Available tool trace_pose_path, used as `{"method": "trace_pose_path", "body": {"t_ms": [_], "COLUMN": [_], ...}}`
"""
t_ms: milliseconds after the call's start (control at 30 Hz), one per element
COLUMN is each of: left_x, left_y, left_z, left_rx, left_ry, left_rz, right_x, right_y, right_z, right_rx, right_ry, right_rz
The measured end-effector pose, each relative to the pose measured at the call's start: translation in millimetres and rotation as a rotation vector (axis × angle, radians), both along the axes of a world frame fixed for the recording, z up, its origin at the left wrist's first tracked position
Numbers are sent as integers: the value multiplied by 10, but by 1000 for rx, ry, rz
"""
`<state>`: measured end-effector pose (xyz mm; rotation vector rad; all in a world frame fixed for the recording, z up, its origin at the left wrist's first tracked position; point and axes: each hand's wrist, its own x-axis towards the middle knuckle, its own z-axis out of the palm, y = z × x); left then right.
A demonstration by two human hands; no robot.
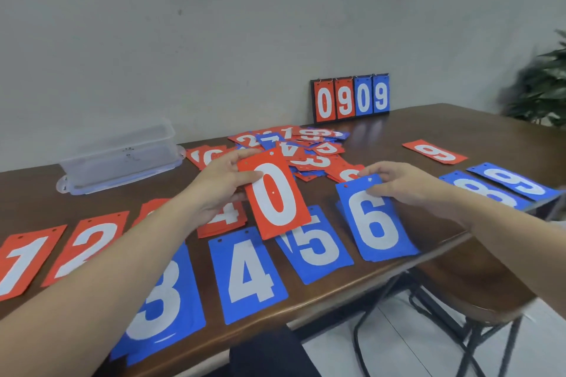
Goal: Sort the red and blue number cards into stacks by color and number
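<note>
My left hand pinches a red 0 card by its left edge and holds it above the table. My right hand grips the top edge of a blue 6 card, which lies on the blue 6 stack. A mixed pile of red and blue cards lies behind both hands. Along the front lie red 1, red 2, blue 3, blue 4 and blue 5. A red 4 stack is partly hidden under my left hand.
A clear plastic box stands upside down at the back left. A flip scoreboard reading 0909 leans on the wall. Red 6, blue 8 and blue 9 lie at right. A chair stands past the table's edge.
</note>
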<state>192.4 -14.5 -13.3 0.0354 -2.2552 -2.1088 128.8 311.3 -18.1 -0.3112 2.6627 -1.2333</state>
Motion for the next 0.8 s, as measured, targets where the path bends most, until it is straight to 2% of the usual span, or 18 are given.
{"method": "trace_pose_path", "body": {"t_ms": [133, 267, 533, 800], "left_x": [-44, -52, 218, 958], "left_y": [73, 31, -479, -1370], "left_z": [-14, 15, 127, 207], "left_rx": [-41, -99, -190, -234], "left_ry": [-34, -38, -82, -88], "left_rz": [-5, 30, 171, 449], "right_x": [-18, -69, -170, -7], "right_y": [34, -19, -710, -1933], "right_z": [-124, -152, -82, -40], "right_rx": [253, 423, 173, 111], "right_ry": [132, 164, 307, 346], "right_rz": [24, 42, 186, 443]}}
